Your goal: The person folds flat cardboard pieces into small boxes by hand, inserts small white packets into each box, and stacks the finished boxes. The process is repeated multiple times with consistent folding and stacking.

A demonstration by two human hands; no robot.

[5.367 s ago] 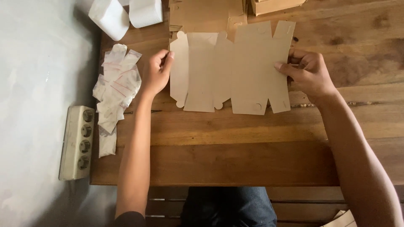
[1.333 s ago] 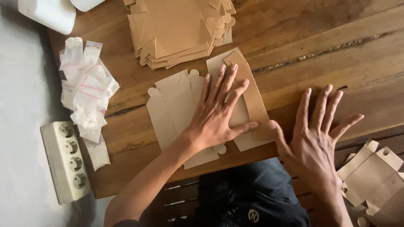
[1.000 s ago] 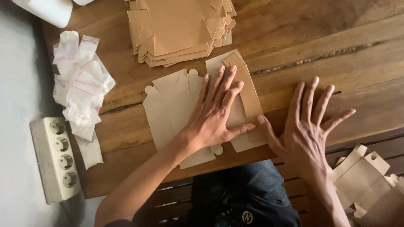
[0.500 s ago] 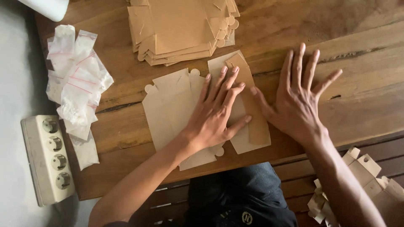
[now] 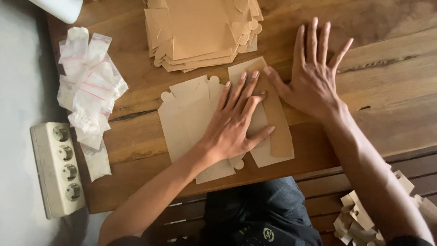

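A flat brown cardboard box blank (image 5: 191, 123) lies on the wooden table (image 5: 387, 95), with its right flap (image 5: 277, 127) folded over. My left hand (image 5: 234, 123) lies flat on the blank, fingers spread, pressing it down. My right hand (image 5: 314, 75) rests open on the table just right of the blank, its thumb touching the top of the folded flap. Neither hand grips anything.
A stack of flat cardboard blanks (image 5: 200, 32) sits at the table's far side. Small clear zip bags (image 5: 88, 91) lie in a heap at the left. A white power strip (image 5: 57, 168) lies on the grey floor. Folded cardboard pieces (image 5: 364, 218) sit low at the right.
My right hand has moved up from the table's near edge to the top of the folded flap. My left hand has stayed pressed on the blank. The view has shifted slightly.
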